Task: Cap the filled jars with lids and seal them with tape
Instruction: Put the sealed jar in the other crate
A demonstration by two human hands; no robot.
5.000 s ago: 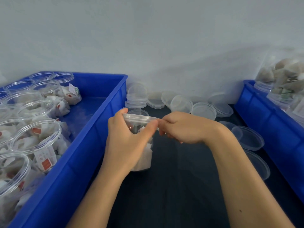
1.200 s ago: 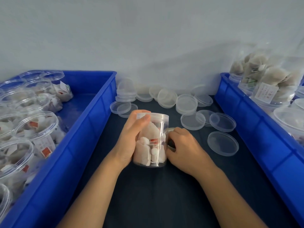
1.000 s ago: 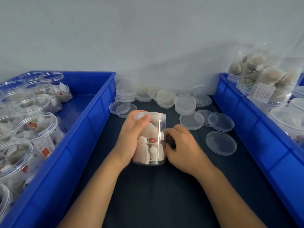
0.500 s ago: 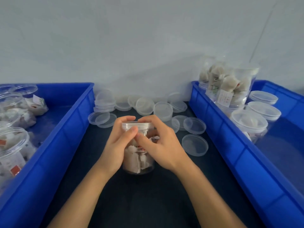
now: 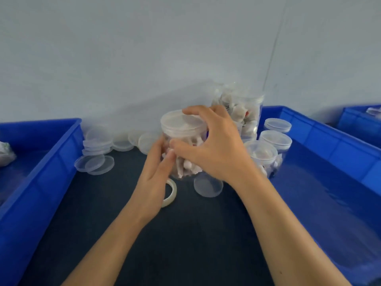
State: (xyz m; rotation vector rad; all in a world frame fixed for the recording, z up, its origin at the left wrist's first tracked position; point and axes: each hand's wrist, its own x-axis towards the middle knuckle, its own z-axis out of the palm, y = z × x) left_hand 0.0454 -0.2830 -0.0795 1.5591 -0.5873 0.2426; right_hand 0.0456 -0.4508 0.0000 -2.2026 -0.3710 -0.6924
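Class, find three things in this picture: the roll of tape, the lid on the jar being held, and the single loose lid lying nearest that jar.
Roll of tape [image 5: 172, 193]: head view, on its right rim.
Jar lid [image 5: 178, 122]: head view, on its flat top.
Loose lid [image 5: 208, 185]: head view, on its centre.

The right hand [image 5: 214, 149] is now gripping the capped jar [image 5: 183, 145] from above, lifting it off the table [image 5: 185, 234]; the left hand [image 5: 153, 180] is opening against its side, uncovering the tape roll [image 5: 171, 193].
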